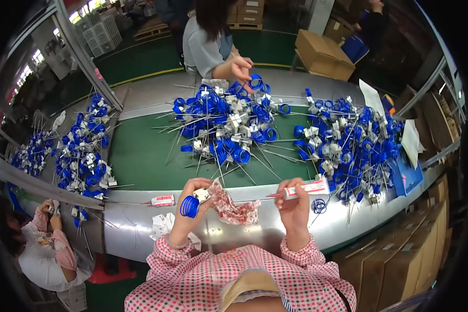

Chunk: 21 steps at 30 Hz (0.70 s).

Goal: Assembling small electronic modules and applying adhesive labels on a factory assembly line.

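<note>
My left hand (183, 225) is closed on a blue coiled cable (190, 207) with a white block connector (202, 194). A crumpled cloth or paper with red stains (236, 212) touches its fingertips; whether they grip it too I cannot tell. In my right hand (293, 213) is a white and red squeeze tube (313, 188), its thin pointed nozzle turned left toward the stained cloth. Just right of that hand, a loose blue coil (319, 206) lies on the metal edge. A second small red and white tube (163, 200) lies left of my left hand.
Heaps of blue coiled cables with white blocks and thin metal rods cover the green belt (223, 117) and its right side (348, 151). Crumpled white paper (163, 223) lies on the near metal ledge. Across stands a person (205, 49); another sits at left (49, 244).
</note>
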{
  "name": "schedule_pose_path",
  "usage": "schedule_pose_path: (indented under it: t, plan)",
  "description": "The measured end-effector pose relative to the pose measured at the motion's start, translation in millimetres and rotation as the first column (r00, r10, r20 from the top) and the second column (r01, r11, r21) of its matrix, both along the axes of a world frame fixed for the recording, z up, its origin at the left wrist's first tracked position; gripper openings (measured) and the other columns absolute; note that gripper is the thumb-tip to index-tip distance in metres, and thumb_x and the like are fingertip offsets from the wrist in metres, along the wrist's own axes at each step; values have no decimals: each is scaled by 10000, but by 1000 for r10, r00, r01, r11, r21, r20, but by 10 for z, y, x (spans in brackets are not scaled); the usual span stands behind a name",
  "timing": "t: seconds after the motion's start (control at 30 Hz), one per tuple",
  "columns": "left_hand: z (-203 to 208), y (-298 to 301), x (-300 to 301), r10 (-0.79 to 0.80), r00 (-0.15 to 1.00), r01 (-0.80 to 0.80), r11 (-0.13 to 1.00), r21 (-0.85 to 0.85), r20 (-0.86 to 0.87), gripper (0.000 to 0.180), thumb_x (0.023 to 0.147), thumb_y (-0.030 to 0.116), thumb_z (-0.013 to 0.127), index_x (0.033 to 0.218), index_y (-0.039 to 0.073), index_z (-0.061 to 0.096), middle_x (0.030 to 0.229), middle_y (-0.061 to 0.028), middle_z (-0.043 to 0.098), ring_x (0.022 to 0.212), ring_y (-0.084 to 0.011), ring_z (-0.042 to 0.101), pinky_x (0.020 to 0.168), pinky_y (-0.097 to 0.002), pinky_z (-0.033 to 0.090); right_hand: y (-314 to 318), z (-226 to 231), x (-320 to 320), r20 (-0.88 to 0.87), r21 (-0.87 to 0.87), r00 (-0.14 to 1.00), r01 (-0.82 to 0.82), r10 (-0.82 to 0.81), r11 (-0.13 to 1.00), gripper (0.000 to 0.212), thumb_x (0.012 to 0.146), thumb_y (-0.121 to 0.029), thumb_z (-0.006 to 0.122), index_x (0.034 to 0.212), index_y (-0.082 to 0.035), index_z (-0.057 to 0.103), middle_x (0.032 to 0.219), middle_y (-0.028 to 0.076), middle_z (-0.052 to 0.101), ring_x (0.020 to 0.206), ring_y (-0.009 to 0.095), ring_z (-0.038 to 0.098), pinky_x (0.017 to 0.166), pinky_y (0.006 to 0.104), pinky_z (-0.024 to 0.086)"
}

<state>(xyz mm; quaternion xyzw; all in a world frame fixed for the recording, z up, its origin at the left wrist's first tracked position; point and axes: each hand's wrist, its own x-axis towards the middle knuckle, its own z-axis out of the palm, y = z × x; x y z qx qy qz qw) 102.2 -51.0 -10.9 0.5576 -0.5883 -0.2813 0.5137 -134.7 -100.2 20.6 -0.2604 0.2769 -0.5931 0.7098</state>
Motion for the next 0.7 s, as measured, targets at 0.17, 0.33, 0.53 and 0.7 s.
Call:
schedule_pose_path:
  t: [0.17,0.33,0.53,0.7]
  plan:
    - [656,-78,-268,-163,930,133,985,-112,-328,370,707,-33,664,1003,48,458,885,-57,561,800,-122,550,704,-246,456,-130,732,183,-58,-398,965,212,-255,893,231,818,-255,486,739,-69,374,639,92,443,489,114,369,425,219,342]
    - [1039,-192,-568,-377,863,303,919,-254,-337,414,708,-12,677,1037,54,436,861,-55,550,742,-105,555,629,-229,462,-102,1103,294,83,-695,947,278,-310,663,155,846,-192,401,820,-40,379,671,161,510,394,132,403,354,210,361]
    - [1042,-230,-693,-483,852,416,858,-301,-200,532,643,-105,683,1054,47,383,891,-84,509,754,-124,555,649,-248,474,4,1124,389,245,-763,938,344,-247,548,163,863,-187,381,775,-50,393,604,98,455,408,93,316,409,219,260]
    - [986,-173,-758,-519,816,426,837,-342,-254,469,697,27,692,1088,9,434,908,-96,553,724,-137,574,609,-239,456,51,1063,440,296,-807,914,394,-277,439,189,858,-214,373,774,-45,381,581,119,459,370,105,291,389,231,255]
